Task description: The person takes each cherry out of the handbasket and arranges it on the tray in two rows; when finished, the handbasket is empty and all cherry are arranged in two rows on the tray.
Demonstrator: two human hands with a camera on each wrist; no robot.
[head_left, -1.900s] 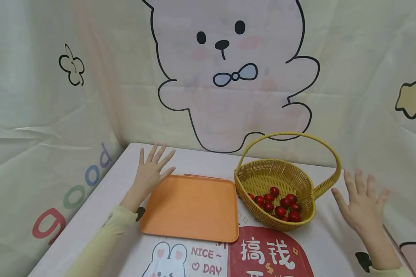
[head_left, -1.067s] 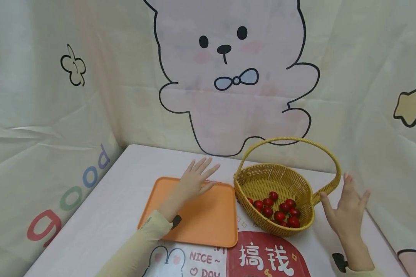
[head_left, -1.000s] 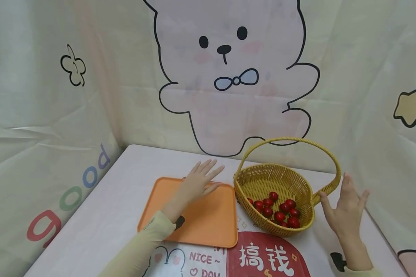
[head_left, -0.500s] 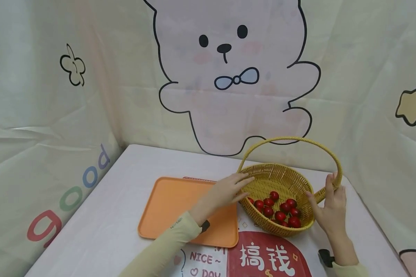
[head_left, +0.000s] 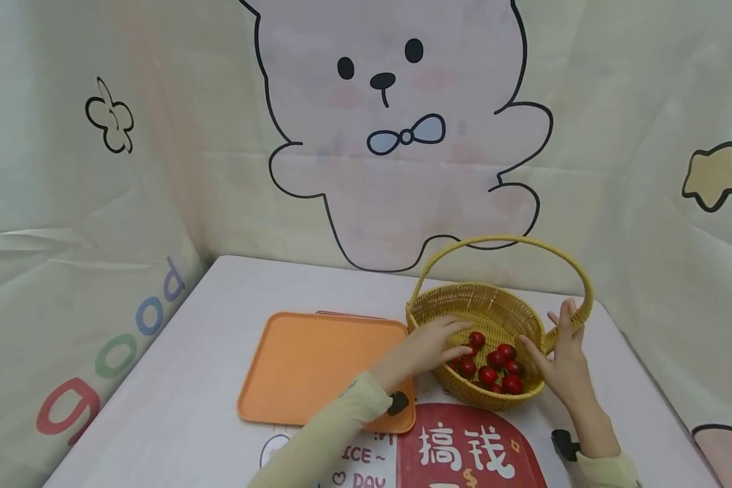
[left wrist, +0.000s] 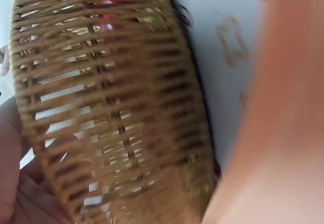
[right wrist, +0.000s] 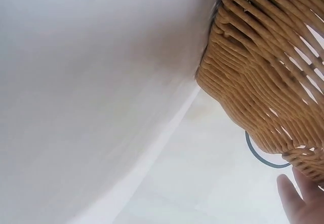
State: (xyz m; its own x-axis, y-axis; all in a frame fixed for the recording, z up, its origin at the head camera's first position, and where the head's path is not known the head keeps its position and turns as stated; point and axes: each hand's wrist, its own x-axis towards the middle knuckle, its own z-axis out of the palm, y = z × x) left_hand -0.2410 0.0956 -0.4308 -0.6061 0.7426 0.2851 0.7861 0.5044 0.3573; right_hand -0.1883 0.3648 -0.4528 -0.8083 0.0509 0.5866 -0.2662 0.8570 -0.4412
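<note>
A yellow wicker basket with a tall arched handle stands on the table, several red cherries lying in its bottom. My left hand reaches over the left rim; its extended fingers and thumb are above the cherries at that side. On the other side, my right hand is at the base of the handle, its thumb over the rim and its fingers fairly straight beside the handle. The woven wall fills much of the left wrist view. In the right wrist view, fingertips show near the handle.
An orange tray lies left of the basket, under my left forearm. Printed artwork covers the near part of the white tabletop. Cartoon-printed cloth hangs behind the table and at both sides.
My left hand has moved right, from the tray's far left corner across it and into the basket. My right hand has come left to the basket's handle. Basket and cherries stay put.
</note>
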